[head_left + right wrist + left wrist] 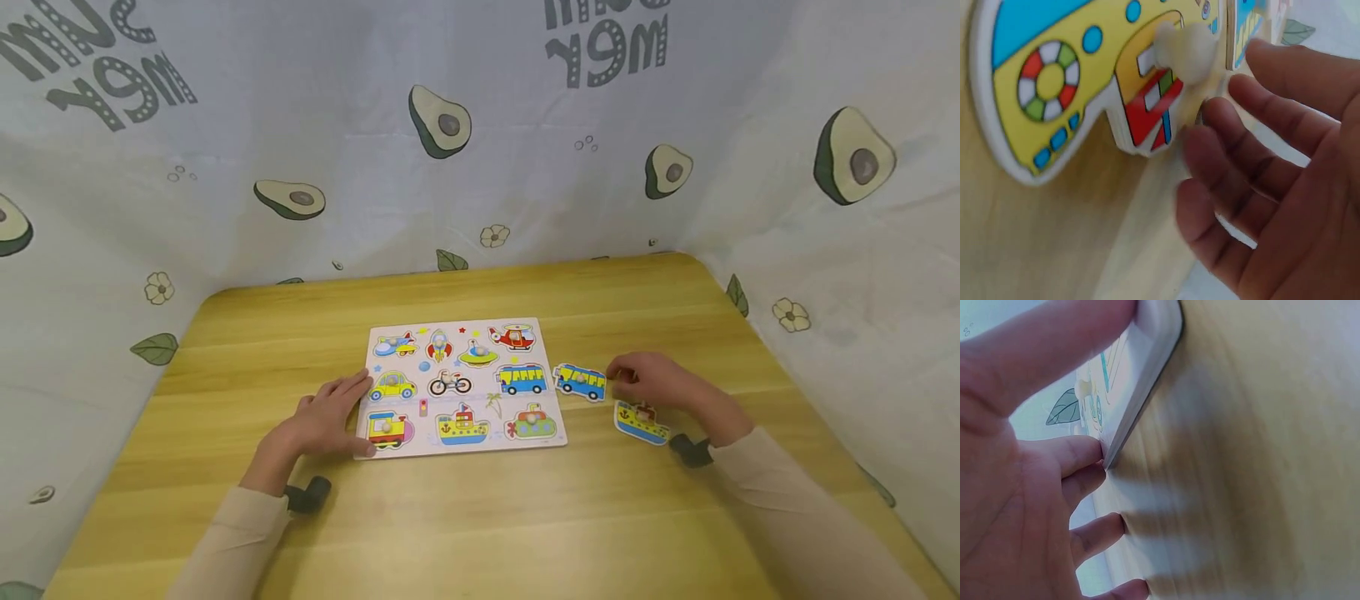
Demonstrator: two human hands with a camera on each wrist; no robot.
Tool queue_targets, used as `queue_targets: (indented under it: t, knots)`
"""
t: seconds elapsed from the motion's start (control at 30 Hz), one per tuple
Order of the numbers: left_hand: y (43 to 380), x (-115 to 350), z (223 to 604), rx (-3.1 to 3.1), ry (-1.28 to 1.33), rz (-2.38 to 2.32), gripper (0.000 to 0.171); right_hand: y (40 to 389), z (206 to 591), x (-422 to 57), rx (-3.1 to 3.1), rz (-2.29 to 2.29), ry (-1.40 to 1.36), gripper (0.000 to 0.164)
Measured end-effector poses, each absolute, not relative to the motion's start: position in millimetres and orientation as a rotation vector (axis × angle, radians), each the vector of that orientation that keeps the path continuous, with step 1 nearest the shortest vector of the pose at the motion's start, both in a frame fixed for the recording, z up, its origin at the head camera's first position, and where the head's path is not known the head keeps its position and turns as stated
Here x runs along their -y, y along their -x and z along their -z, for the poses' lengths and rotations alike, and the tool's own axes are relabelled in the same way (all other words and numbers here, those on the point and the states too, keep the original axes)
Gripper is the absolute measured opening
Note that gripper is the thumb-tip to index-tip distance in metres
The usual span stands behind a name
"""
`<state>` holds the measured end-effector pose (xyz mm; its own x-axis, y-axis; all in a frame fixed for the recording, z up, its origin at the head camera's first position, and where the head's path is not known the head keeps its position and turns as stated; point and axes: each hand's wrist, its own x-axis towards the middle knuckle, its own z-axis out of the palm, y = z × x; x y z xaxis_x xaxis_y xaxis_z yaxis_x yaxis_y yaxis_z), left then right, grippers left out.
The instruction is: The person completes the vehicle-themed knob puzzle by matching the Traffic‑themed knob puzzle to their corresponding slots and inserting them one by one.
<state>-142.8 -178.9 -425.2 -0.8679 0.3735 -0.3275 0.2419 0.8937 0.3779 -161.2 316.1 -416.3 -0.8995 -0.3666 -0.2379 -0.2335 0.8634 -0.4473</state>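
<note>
A wooden vehicle puzzle board [465, 387] lies on the table. My left hand [327, 421] rests at its left edge, the thumb by the near corner; in the left wrist view the index fingertip touches the board edge [1141, 387], other fingertips down on the table. To the right of the board lie a bus puzzle piece [581, 382] and a ship puzzle piece [641, 422], each with a knob. My right hand [652, 382] hovers just beyond the ship piece and beside the bus piece. In the right wrist view its fingers are loosely bent, apart from the ship's knob [1191, 53].
The wooden table [480, 517] extends around the board. A hanging cloth [360, 208] printed with avocados surrounds its back and sides. On the board, a helicopter [513, 337], a bicycle [450, 382] and several other vehicles are visible.
</note>
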Motion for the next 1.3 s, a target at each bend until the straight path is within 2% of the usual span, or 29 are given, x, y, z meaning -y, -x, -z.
queue_targets:
  t: [0.3, 0.53, 0.73, 0.93, 1.1, 1.3]
  knots:
    - [146.9, 178.6, 426.0, -2.675, -0.458, -0.452, 0.107, 163.8, 415.2, -303.6, -2.795, 0.616, 0.453, 0.028]
    - [148.6, 180.6, 422.4, -2.679, -0.456, -0.426, 0.107, 176.7, 418.9, -279.5, -2.801, 0.496, 0.565, 0.022]
    - [146.7, 181.0, 425.1, -2.676, -0.443, -0.440, 0.107, 194.2, 419.1, -261.3, -2.744, 0.392, 0.593, 0.007]
    - [149.3, 178.0, 429.8, -2.677, -0.458, -0.451, 0.106, 192.6, 419.2, -265.5, -2.731, 0.408, 0.540, 0.014]
    - [149.9, 177.8, 428.3, -2.682, -0.456, -0.450, 0.106, 189.7, 416.3, -269.6, -2.751, 0.396, 0.534, 0.006]
    - [148.2, 180.6, 430.5, -2.679, -0.453, -0.448, 0.106, 190.2, 407.3, -260.3, -2.834, 0.375, 0.590, 0.009]
